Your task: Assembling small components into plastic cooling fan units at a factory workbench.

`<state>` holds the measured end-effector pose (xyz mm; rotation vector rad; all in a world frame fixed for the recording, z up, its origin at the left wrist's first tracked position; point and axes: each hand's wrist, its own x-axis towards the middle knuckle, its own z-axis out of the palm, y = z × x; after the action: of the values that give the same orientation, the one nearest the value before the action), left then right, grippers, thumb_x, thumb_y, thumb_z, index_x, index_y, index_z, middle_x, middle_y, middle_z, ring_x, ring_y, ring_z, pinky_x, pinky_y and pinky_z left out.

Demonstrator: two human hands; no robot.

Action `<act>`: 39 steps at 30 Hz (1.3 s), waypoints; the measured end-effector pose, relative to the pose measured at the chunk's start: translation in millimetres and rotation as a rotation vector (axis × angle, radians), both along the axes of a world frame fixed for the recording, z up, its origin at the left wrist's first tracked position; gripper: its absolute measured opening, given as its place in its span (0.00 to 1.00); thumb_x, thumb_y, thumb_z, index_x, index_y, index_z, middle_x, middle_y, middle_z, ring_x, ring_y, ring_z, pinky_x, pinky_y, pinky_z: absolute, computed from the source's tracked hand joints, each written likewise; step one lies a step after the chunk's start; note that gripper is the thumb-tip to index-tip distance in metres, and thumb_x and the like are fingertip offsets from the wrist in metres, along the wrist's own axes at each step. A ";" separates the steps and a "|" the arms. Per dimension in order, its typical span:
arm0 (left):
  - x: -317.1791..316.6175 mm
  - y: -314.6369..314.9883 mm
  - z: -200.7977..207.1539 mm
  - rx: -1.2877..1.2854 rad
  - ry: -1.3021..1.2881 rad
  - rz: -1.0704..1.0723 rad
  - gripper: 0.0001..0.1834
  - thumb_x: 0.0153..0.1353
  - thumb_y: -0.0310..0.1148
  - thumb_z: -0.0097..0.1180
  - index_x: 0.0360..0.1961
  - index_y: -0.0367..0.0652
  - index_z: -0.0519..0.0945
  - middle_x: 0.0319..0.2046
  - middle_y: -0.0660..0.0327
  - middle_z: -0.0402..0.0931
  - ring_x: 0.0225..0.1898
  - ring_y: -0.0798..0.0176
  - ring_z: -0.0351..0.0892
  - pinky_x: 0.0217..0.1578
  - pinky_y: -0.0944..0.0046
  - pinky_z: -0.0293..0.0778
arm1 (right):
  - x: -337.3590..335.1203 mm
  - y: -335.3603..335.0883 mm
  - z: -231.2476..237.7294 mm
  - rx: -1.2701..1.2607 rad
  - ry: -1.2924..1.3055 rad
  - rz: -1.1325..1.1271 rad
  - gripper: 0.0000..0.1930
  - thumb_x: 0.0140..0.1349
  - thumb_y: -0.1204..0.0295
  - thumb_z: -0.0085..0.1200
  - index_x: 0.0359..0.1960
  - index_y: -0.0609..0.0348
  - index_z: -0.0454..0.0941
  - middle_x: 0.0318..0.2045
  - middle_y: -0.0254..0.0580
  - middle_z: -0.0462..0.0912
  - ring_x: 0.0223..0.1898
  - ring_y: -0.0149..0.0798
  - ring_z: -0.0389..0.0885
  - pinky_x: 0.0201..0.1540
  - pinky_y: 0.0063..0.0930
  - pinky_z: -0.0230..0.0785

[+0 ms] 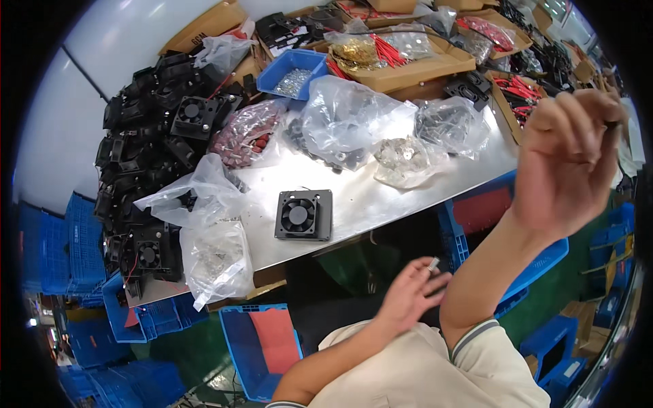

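Currently, in the head view, an open blue plastic bin [264,82] at the far side of the metal-topped table [272,248] holds a heap of small silvery hardware. To its right, a shallow brown cardboard tray [442,68] carries a clear bag of gold-coloured pieces [354,54] and a bundle of thin red strips [386,52]; farther right, an open cardboard box [505,112] contains red and black leads. Across the middle lie a clear bag of dark red pieces [248,132], a large crumpled translucent bag [347,112] whose contents are hard to make out, a clear bag of small black parts [445,126] and a clear bag of round silvery pieces [401,162]. At the near left, a whitish plastic bag [216,262] bulges with pale small parts. Below the near edge, a blue plastic crate [228,347] has a red sheet [275,340] inside. Large dark characters are printed on the brown cardboard flap [197,30] at the far left. The square black fan assembly [299,216] rests flat near the table's near edge. Right of it, the left hand [411,296] pinches a small silvery piece [433,264] at its fingertips, other fingers spread. The right hand [568,163] is raised at the right, blurred, fingers curled; whether it grips anything cannot be told.
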<state>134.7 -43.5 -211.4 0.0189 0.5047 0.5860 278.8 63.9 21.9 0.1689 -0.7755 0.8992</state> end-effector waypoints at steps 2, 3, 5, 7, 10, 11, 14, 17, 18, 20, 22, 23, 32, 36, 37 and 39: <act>15.2 -18.3 -0.8 -0.093 0.056 -0.135 0.13 0.71 0.35 0.44 0.54 0.48 0.68 0.48 0.61 0.72 0.50 0.57 0.76 0.49 0.53 0.73 | -1.9 6.1 12.2 0.062 -0.052 -0.005 0.04 0.62 0.79 0.48 0.38 0.65 0.72 0.35 0.39 0.75 0.27 0.27 0.68 0.35 0.25 0.58; 20.4 -27.4 2.1 -0.130 0.098 -0.222 0.13 0.71 0.35 0.43 0.54 0.48 0.68 0.48 0.61 0.72 0.48 0.57 0.77 0.48 0.54 0.74 | -3.0 8.9 16.0 0.069 -0.069 0.005 0.05 0.62 0.79 0.48 0.38 0.65 0.72 0.36 0.40 0.75 0.27 0.27 0.68 0.35 0.25 0.58; 26.6 -46.9 8.8 -0.203 0.093 -0.323 0.14 0.72 0.35 0.38 0.56 0.48 0.67 0.50 0.60 0.74 0.47 0.57 0.78 0.48 0.54 0.75 | -4.8 15.3 22.2 0.080 -0.099 0.028 0.05 0.63 0.78 0.48 0.39 0.66 0.72 0.37 0.40 0.75 0.27 0.27 0.67 0.35 0.24 0.58; 26.4 -64.2 20.7 -0.178 0.032 -0.391 0.15 0.72 0.35 0.38 0.57 0.47 0.66 0.50 0.60 0.74 0.47 0.57 0.78 0.47 0.54 0.75 | -7.9 21.6 26.9 0.085 -0.127 0.048 0.06 0.63 0.77 0.47 0.40 0.66 0.72 0.38 0.41 0.75 0.28 0.27 0.67 0.35 0.24 0.58; 30.6 -70.1 48.3 -0.227 -0.003 -0.510 0.15 0.72 0.36 0.38 0.57 0.47 0.67 0.49 0.62 0.76 0.44 0.63 0.79 0.45 0.59 0.77 | -10.5 28.9 30.0 0.083 -0.167 0.063 0.07 0.64 0.76 0.47 0.41 0.66 0.72 0.39 0.42 0.76 0.28 0.28 0.67 0.35 0.24 0.58; 32.2 -68.5 53.6 -0.297 0.020 -0.554 0.14 0.72 0.36 0.39 0.56 0.47 0.69 0.47 0.64 0.76 0.42 0.68 0.80 0.42 0.64 0.78 | -10.4 30.3 31.1 0.080 -0.181 0.062 0.07 0.65 0.76 0.47 0.42 0.66 0.72 0.40 0.42 0.76 0.28 0.28 0.67 0.36 0.24 0.58; 36.2 -31.5 60.2 -0.257 0.144 -0.396 0.14 0.72 0.36 0.40 0.55 0.46 0.70 0.47 0.65 0.77 0.44 0.70 0.79 0.41 0.67 0.78 | -9.1 33.5 30.4 0.066 -0.220 0.056 0.08 0.66 0.75 0.46 0.43 0.66 0.72 0.41 0.43 0.76 0.29 0.28 0.67 0.36 0.24 0.58; 36.1 -3.6 33.6 0.002 0.049 -0.240 0.14 0.72 0.36 0.41 0.55 0.45 0.70 0.43 0.68 0.76 0.41 0.74 0.77 0.38 0.68 0.77 | -7.5 35.4 29.2 0.050 -0.256 0.048 0.09 0.67 0.73 0.45 0.45 0.66 0.71 0.43 0.44 0.77 0.29 0.28 0.67 0.36 0.24 0.58; 35.5 0.2 31.5 0.003 0.046 -0.244 0.14 0.72 0.36 0.41 0.55 0.45 0.70 0.43 0.68 0.76 0.41 0.74 0.77 0.38 0.68 0.77 | -6.0 35.8 28.6 0.045 -0.269 0.043 0.10 0.67 0.73 0.45 0.45 0.66 0.71 0.43 0.44 0.77 0.29 0.28 0.67 0.36 0.23 0.58; 27.2 10.8 33.7 0.181 0.116 -0.228 0.13 0.72 0.38 0.42 0.53 0.47 0.69 0.38 0.67 0.73 0.37 0.74 0.74 0.39 0.65 0.73 | -3.1 37.4 26.2 0.034 -0.292 0.031 0.11 0.68 0.72 0.45 0.46 0.66 0.71 0.44 0.44 0.77 0.30 0.29 0.67 0.36 0.23 0.59; 25.3 15.6 40.2 0.177 0.115 -0.158 0.13 0.72 0.37 0.43 0.53 0.46 0.69 0.39 0.66 0.72 0.37 0.74 0.74 0.41 0.65 0.73 | 0.7 37.5 23.0 0.022 -0.313 0.014 0.11 0.68 0.72 0.44 0.47 0.66 0.71 0.45 0.45 0.77 0.30 0.29 0.67 0.36 0.23 0.59; 21.1 17.8 41.5 0.168 0.122 -0.067 0.12 0.72 0.36 0.43 0.53 0.46 0.69 0.40 0.66 0.72 0.37 0.74 0.74 0.44 0.64 0.73 | -8.3 36.8 16.6 0.019 -0.306 0.023 0.11 0.68 0.72 0.44 0.47 0.66 0.71 0.45 0.45 0.77 0.30 0.29 0.67 0.36 0.23 0.59; -85.0 37.6 46.8 0.222 0.118 0.199 0.12 0.70 0.32 0.47 0.52 0.42 0.70 0.43 0.58 0.73 0.51 0.49 0.78 0.55 0.46 0.73 | -56.9 5.2 -92.3 -0.476 -0.420 0.033 0.15 0.64 0.70 0.55 0.50 0.63 0.72 0.35 0.52 0.80 0.25 0.34 0.74 0.27 0.21 0.67; -102.1 38.6 38.1 0.247 0.174 0.290 0.11 0.69 0.32 0.47 0.51 0.43 0.71 0.42 0.58 0.73 0.50 0.50 0.78 0.53 0.44 0.74 | -57.4 -14.9 -145.7 -0.733 -0.394 0.023 0.10 0.65 0.77 0.50 0.47 0.63 0.74 0.36 0.50 0.81 0.31 0.33 0.78 0.36 0.23 0.70; -104.4 38.9 36.7 0.260 0.197 0.311 0.11 0.69 0.31 0.47 0.51 0.43 0.71 0.42 0.58 0.73 0.49 0.51 0.79 0.53 0.45 0.75 | -59.3 -15.0 -156.1 -0.833 -0.468 -0.019 0.10 0.65 0.78 0.49 0.47 0.63 0.75 0.37 0.48 0.81 0.34 0.33 0.80 0.39 0.22 0.71; -106.6 40.1 38.1 0.253 0.196 0.324 0.11 0.69 0.31 0.47 0.51 0.43 0.71 0.43 0.58 0.74 0.48 0.54 0.79 0.52 0.47 0.75 | -65.5 -6.6 -168.8 -0.849 -0.767 -0.115 0.10 0.64 0.78 0.50 0.46 0.65 0.75 0.38 0.45 0.82 0.40 0.32 0.81 0.44 0.22 0.70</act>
<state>28.1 -3.5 -173.3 0.2407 0.6265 0.9689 213.3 57.2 -146.9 -1.0089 -1.0145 1.1187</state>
